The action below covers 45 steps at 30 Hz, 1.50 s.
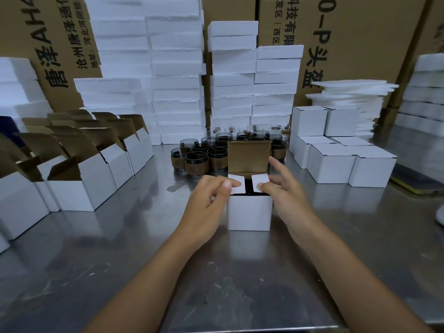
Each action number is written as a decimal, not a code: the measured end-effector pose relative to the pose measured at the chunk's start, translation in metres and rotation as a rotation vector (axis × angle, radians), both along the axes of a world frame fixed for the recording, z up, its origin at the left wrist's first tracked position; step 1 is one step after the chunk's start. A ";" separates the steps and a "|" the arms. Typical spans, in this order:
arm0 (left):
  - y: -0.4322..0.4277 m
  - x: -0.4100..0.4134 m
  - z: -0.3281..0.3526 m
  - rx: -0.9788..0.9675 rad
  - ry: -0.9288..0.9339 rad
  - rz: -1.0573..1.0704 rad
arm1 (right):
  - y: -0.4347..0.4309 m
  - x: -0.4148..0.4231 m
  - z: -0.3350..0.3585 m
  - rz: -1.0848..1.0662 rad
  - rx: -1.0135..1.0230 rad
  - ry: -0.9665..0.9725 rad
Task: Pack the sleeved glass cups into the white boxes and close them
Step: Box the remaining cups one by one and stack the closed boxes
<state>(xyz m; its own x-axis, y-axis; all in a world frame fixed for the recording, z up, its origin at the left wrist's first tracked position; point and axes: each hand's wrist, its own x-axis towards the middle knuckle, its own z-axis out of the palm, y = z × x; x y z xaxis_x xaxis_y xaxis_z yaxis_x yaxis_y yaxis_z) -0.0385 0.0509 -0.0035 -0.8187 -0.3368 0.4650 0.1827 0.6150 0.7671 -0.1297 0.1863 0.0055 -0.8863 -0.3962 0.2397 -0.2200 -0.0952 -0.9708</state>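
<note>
A small white box (pixel 249 212) stands on the steel table in front of me, its brown-lined lid (pixel 248 156) upright at the back. My left hand (pixel 211 200) presses the left side flap (pixel 236 182) down with thumb and fingertips. My right hand (pixel 283 191) presses the right side flap (pixel 259 180) down, its index finger raised by the lid. A dark gap shows between the flaps; the box's contents are hidden. Several sleeved glass cups (pixel 199 156) with brown sleeves stand just behind the box.
Open white boxes (pixel 79 179) with raised lids stand in rows at the left. Closed white boxes (pixel 336 159) are stacked at the right. White foam blocks (pixel 177 75) and big cardboard cartons (pixel 360 44) line the back. The steel table (pixel 216 284) stretches toward me.
</note>
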 end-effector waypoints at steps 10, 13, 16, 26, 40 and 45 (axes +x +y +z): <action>-0.005 -0.005 0.001 0.188 0.040 -0.045 | 0.002 0.001 -0.001 0.016 -0.060 -0.021; -0.004 -0.005 0.001 0.180 0.012 -0.075 | 0.002 0.003 -0.001 0.012 -0.048 -0.036; -0.002 -0.001 0.003 0.262 0.008 -0.099 | 0.001 0.004 0.001 -0.009 -0.051 -0.076; -0.001 0.001 0.003 0.290 0.064 -0.193 | -0.001 0.017 -0.003 0.013 0.035 0.213; -0.007 0.001 0.000 0.369 0.065 -0.255 | 0.000 0.016 -0.008 0.041 0.051 0.276; -0.007 0.002 0.002 0.424 0.032 -0.254 | 0.003 0.018 -0.008 0.039 0.069 0.255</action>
<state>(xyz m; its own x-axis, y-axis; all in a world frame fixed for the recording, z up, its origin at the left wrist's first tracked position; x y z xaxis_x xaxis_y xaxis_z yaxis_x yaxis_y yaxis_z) -0.0366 0.0444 -0.0017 -0.8870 -0.2937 0.3563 0.3135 0.1834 0.9317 -0.1118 0.1896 -0.0025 -0.7845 -0.4523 0.4243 -0.4556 -0.0439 -0.8891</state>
